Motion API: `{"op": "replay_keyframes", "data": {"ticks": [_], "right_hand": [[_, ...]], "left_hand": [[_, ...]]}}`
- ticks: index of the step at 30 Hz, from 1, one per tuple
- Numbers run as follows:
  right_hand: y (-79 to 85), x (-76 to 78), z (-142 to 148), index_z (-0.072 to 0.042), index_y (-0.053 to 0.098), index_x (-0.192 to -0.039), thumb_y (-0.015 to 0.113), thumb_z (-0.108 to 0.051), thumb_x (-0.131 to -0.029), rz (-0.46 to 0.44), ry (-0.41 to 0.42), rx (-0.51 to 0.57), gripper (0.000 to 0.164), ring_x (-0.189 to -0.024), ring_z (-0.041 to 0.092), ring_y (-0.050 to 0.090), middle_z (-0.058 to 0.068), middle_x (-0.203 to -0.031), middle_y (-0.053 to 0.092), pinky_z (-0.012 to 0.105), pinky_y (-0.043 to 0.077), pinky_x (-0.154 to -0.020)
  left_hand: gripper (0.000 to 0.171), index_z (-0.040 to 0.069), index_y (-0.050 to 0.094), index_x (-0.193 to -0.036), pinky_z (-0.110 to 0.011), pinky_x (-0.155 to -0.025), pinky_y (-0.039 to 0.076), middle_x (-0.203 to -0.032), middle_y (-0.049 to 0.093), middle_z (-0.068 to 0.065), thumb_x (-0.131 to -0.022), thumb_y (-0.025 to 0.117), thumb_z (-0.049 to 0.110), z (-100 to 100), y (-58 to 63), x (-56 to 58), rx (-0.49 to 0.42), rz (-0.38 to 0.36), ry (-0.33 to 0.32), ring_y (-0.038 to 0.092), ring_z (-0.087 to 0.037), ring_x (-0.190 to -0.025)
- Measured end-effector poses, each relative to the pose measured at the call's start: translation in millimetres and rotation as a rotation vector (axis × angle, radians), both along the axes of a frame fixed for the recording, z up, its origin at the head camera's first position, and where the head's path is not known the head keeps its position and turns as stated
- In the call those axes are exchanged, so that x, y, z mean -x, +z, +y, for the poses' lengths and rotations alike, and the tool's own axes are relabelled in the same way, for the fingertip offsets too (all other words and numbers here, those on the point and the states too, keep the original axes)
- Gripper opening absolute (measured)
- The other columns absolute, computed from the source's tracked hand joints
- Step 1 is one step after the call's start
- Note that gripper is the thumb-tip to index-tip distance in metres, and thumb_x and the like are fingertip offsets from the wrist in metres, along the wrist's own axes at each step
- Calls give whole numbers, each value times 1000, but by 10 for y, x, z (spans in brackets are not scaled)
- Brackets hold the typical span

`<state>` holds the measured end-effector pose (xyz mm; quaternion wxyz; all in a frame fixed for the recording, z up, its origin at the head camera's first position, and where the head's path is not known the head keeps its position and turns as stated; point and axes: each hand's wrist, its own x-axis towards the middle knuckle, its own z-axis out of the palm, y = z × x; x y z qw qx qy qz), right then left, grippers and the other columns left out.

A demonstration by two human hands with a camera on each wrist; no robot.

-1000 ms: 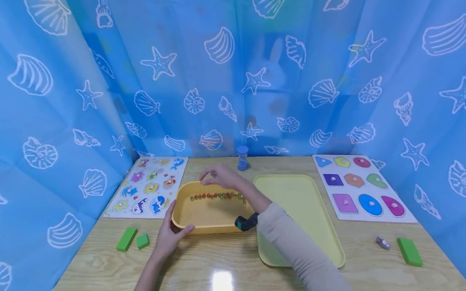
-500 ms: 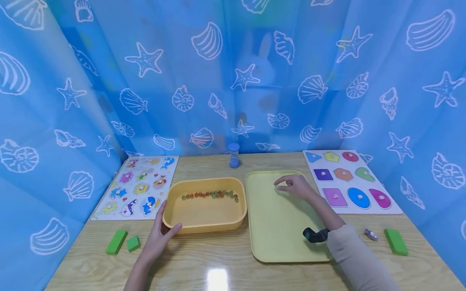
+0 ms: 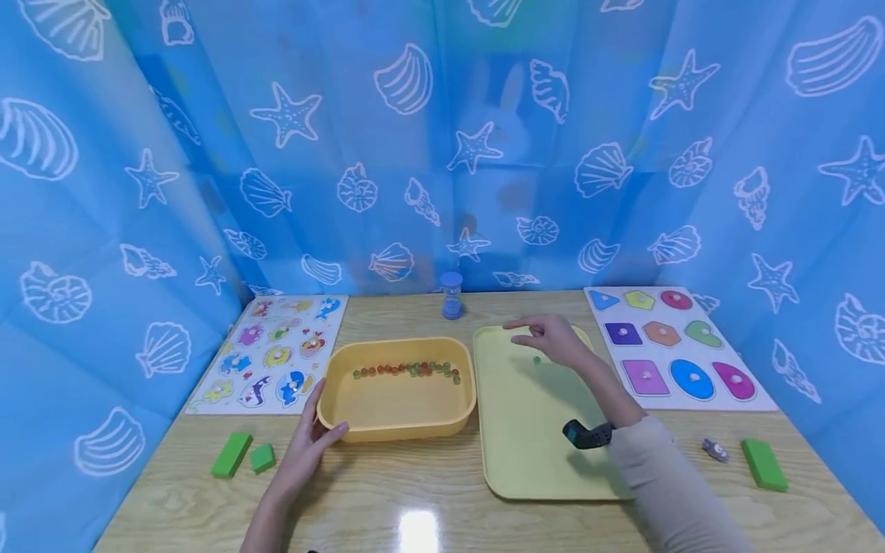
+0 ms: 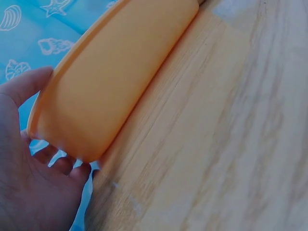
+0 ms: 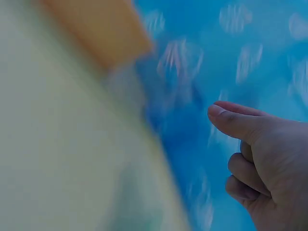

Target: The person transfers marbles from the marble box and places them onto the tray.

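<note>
An orange-yellow plastic bin [image 3: 396,433] stands on the table, a row of red and green marbles [image 3: 424,369] lying across its floor. My left hand [image 3: 305,443] holds the bin's left end, thumb on the front rim; in the left wrist view its fingers curl round the bin's end wall [image 4: 96,91]. To the right, one green marble [image 3: 537,359] lies on the pale yellow tray [image 3: 528,438], near its far side. Above this marble is my right hand [image 3: 556,342], index finger and thumb apart with nothing between them. The right wrist view shows the hand's [image 5: 274,159] other fingers bent.
A sea-animal peg puzzle [image 3: 270,353] lies left of the bin, a shape puzzle [image 3: 674,346] right of the tray. A blue sand timer [image 3: 452,296] stands behind. Green blocks [image 3: 231,455] sit front left, another green block [image 3: 764,464] and a small grey figure [image 3: 715,450] front right.
My right hand has gone from above the bin to above the tray, and its finger and thumb have parted. A green marble now lies on the tray. My left hand stays on the bin.
</note>
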<state>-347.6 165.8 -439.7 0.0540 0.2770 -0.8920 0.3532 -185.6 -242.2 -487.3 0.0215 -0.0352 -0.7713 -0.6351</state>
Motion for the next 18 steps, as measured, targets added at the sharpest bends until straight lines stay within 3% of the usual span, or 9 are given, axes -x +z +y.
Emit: {"op": "replay_keyframes", "data": {"ticks": [5,8,11,13,15,18], "right_hand": [[336,24,-832,-20,67,-106,61,-31,-84,-40,141,36,26,-42,12,24,-3,-47,26,23,24,-39],[392,33,-1340,-19,67,-106,61,-31,-84,-60,245,20,26,-42,11,23,-3,-47,27,22,24,-41],[341,41,-1750,-19,67,-106,60,-32,-84,-75,311,-32,26,-43,13,25,1,-49,31,22,28,-43],[272,37,-1961,-19,67,-106,60,-29,-84,-94,332,-62,25,-48,13,36,0,-58,49,21,38,-50],[204,23,-2127,-19,67,-106,61,-26,-84,-106,335,-99,24,-64,12,53,0,-79,63,20,48,-66],[101,-1,-2315,-18,67,-106,63,-21,-83,-121,339,-144,23,-92,14,59,-1,-107,64,22,50,-81]], "left_hand": [[77,29,6,-144,-38,-109,19,-151,1,-7,-88,56,18,-16,14,7,-12,-37,13,18,-32,-134],[75,28,6,-145,-44,-111,12,-151,-1,-5,-89,54,16,-30,15,12,-20,-44,12,12,-31,-136],[74,25,6,-145,-46,-111,11,-151,-1,-6,-89,53,14,-34,10,20,-28,-35,3,10,-32,-136],[74,24,6,-145,-46,-111,12,-151,-1,-6,-89,53,13,-33,3,27,-38,-29,-2,11,-32,-136],[75,25,7,-145,-44,-111,13,-151,0,-6,-88,54,12,-32,-5,34,-47,-25,-5,12,-32,-135],[75,27,7,-145,-37,-109,17,-151,2,-6,-88,54,13,-34,-16,40,-46,-19,-7,16,-31,-135]]}}
